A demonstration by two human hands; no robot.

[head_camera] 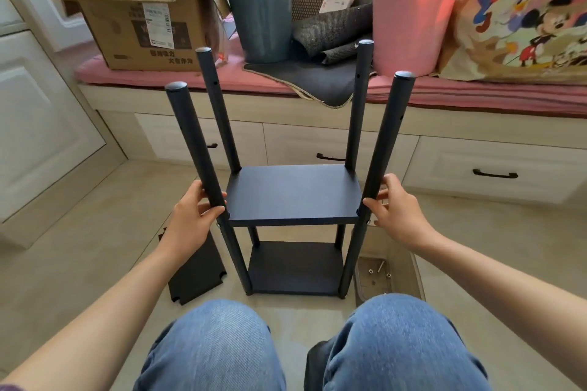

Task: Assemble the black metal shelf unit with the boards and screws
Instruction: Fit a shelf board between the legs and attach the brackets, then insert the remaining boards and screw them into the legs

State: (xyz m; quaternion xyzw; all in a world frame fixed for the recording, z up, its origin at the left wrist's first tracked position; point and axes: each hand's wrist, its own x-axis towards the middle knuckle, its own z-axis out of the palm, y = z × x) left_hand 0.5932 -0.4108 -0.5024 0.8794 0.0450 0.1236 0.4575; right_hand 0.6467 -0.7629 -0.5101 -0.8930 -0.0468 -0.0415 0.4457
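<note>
The black shelf unit stands upright on the floor between my knees. Its middle board (293, 192) and bottom board (295, 268) sit between four black posts that rise well above the middle board. My left hand (190, 216) grips the near left post (193, 149) just above the middle board. My right hand (394, 209) holds the near right post (386, 143) at the same height, thumb and fingers around it. A loose black board (197, 270) with notched corners lies flat on the floor to the left. Screws (379, 270) lie in a shallow tray (362, 286) at the right.
A low bench with drawers and a pink cushion (476, 95) runs across the back. On it stand a cardboard box (127, 9), a grey bin (260, 13), a pink bucket (413, 19) and a printed bag (524, 9). A white cabinet door (41, 124) is at the left.
</note>
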